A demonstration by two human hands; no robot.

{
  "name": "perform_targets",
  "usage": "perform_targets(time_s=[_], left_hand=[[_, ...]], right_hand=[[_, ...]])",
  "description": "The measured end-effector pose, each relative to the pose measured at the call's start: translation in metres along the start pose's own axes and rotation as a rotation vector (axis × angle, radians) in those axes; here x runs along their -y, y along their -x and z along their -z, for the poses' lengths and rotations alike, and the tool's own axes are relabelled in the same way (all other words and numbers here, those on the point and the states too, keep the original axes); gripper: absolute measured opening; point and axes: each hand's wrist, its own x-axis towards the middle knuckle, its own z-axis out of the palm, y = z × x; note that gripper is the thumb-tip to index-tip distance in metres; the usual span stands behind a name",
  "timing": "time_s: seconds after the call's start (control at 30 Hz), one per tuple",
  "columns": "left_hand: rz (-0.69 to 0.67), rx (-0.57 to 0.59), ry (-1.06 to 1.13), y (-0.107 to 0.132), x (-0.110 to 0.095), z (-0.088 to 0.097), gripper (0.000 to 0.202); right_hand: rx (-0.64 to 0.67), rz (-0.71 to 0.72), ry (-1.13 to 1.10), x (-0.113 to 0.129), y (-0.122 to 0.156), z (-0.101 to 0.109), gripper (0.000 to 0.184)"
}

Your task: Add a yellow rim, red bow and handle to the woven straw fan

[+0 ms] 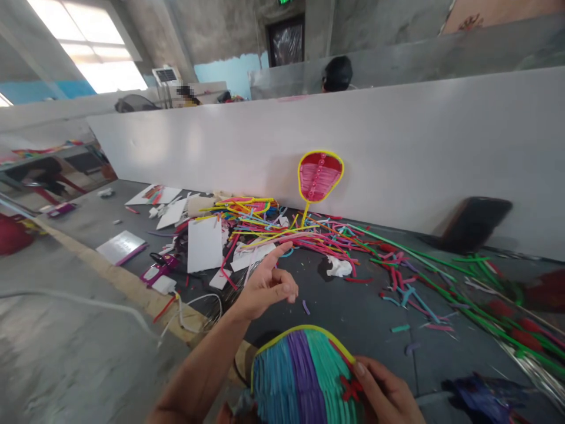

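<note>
At the bottom is a panel of pipe cleaners (304, 377), in blue, purple and green stripes with a yellow rim and a small red flower. My right hand (384, 388) pinches its right edge, thumb on the front. Its lower part runs out of view. My left hand (270, 285) hovers above and left of the panel, index finger stretched towards the pile of loose pipe cleaners (282, 232). The other fingers are loosely curled, with nothing visible in them. A finished-looking pink and red fan (321, 176) with a yellow rim leans against the white board behind the pile.
A white board (419, 141) walls off the back of the dark table (348, 318). A black phone (477, 224) leans at right, near long green pipe cleaners (424, 268). White cards (205, 244), a purple device (154, 271) and a white cable (180, 309) lie at left. Scraps are scattered about.
</note>
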Motion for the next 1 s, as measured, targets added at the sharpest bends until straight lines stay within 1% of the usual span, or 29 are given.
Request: perform_targets(time_s=[0.07, 0.1, 0.13, 0.17, 0.23, 0.3, 0.37, 0.4, 0.47, 0.5, 0.6, 0.7, 0.77, 0.83, 0.87, 0.93, 1.0], left_hand=[[0.046, -0.042, -0.165, 0.001, -0.001, 0.003, 0.072], [0.077, -0.074, -0.3, 0.001, -0.002, 0.003, 0.064], [0.102, -0.058, -0.451, 0.002, -0.005, 0.002, 0.059], [0.077, -0.011, -0.596, 0.003, -0.007, 0.0, 0.058], [0.059, 0.203, -0.852, 0.005, -0.013, -0.006, 0.062], [0.117, 0.366, -1.026, 0.007, -0.017, -0.014, 0.06], [0.212, 0.485, -1.042, 0.009, -0.019, -0.021, 0.075], [0.273, 0.513, -1.011, 0.01, -0.019, -0.023, 0.083], [0.397, 0.508, -0.912, 0.01, -0.017, -0.024, 0.095], [0.452, 0.487, -0.857, 0.01, -0.016, -0.023, 0.097], [0.562, 0.443, -0.671, 0.01, -0.01, -0.013, 0.093], [0.604, 0.434, -0.506, 0.016, -0.004, 0.002, 0.087], [0.618, 0.426, -0.465, 0.021, -0.001, 0.011, 0.081], [0.621, 0.419, -0.481, 0.026, 0.0, 0.018, 0.074], [0.614, 0.415, -0.525, 0.027, 0.0, 0.02, 0.07], [0.57, 0.4, -0.698, 0.027, -0.003, 0.021, 0.062], [0.509, 0.411, -0.872, 0.025, -0.006, 0.017, 0.051]], right_hand=[[-0.008, 0.035, 0.038, 0.002, 0.002, 0.0, 0.044], [-0.007, 0.05, 0.062, 0.005, 0.003, -0.001, 0.043], [-0.01, 0.064, 0.084, 0.008, 0.003, -0.002, 0.042], [-0.009, 0.077, 0.102, 0.011, 0.004, -0.003, 0.041], [-0.023, 0.09, 0.121, 0.018, 0.004, -0.004, 0.041], [-0.037, 0.09, 0.112, 0.025, 0.003, -0.006, 0.041], [-0.036, 0.082, 0.101, 0.03, 0.001, -0.007, 0.041], [-0.035, 0.081, 0.099, 0.031, 0.001, -0.007, 0.041], [-0.037, 0.09, 0.09, 0.033, -0.001, -0.007, 0.04], [-0.042, 0.097, 0.077, 0.033, -0.001, -0.006, 0.039], [-0.081, 0.103, 0.009, 0.028, -0.001, -0.001, 0.038], [-0.155, 0.062, -0.089, 0.022, 0.0, 0.007, 0.038], [-0.205, 0.007, -0.191, 0.019, 0.001, 0.013, 0.037], [-0.262, -0.036, -0.312, 0.017, 0.002, 0.018, 0.039], [-0.296, -0.041, -0.362, 0.017, 0.002, 0.021, 0.039], [-0.374, -0.011, -0.416, 0.018, 0.003, 0.026, 0.04], [-0.435, 0.049, -0.384, 0.019, 0.005, 0.029, 0.039]])
